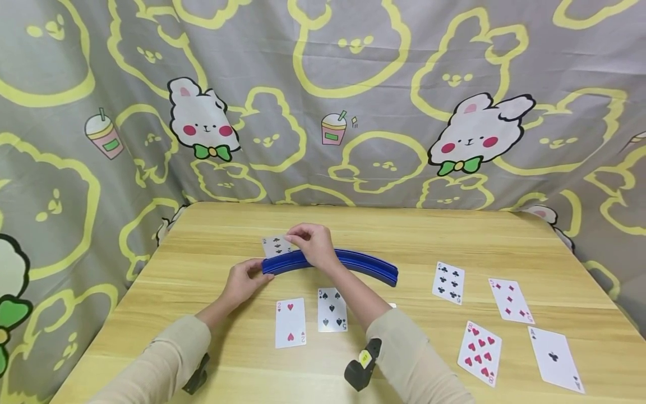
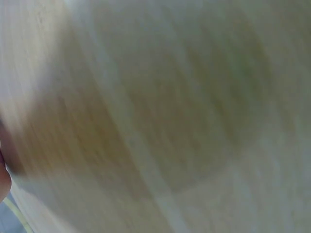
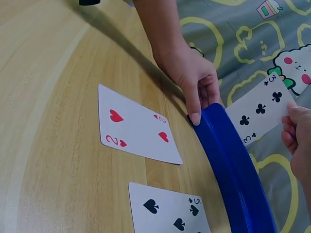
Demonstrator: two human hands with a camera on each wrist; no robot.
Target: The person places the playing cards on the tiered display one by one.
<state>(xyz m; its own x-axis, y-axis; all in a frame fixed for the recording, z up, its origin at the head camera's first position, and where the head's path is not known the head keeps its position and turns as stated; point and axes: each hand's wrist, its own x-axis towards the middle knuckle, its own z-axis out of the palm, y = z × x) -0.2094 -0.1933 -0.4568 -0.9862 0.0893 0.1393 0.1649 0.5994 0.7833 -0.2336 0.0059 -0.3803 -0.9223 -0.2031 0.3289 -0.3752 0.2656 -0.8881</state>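
A curved blue card holder (image 1: 365, 262) stands on the table, bowed away from me. At its left end, my left hand (image 1: 244, 282) grips it between thumb and fingers, seen more closely in the right wrist view. My right hand (image 1: 316, 245) reaches over the holder and pinches one edge of the three of clubs (image 3: 260, 109). That card is tilted face toward me, just above the holder's left part. In front of the holder lie the two of hearts (image 1: 290, 323) and the five of spades (image 1: 332, 310), face up. The left wrist view has mostly blurred table.
To the right, face up on the wooden table (image 1: 166, 314), lie the six of clubs (image 1: 448, 283), five of diamonds (image 1: 511, 301), eight of hearts (image 1: 480, 353) and ace of clubs (image 1: 557, 359). My right forearm mostly hides another card (image 1: 392, 305). A patterned curtain (image 1: 313, 163) hangs behind.
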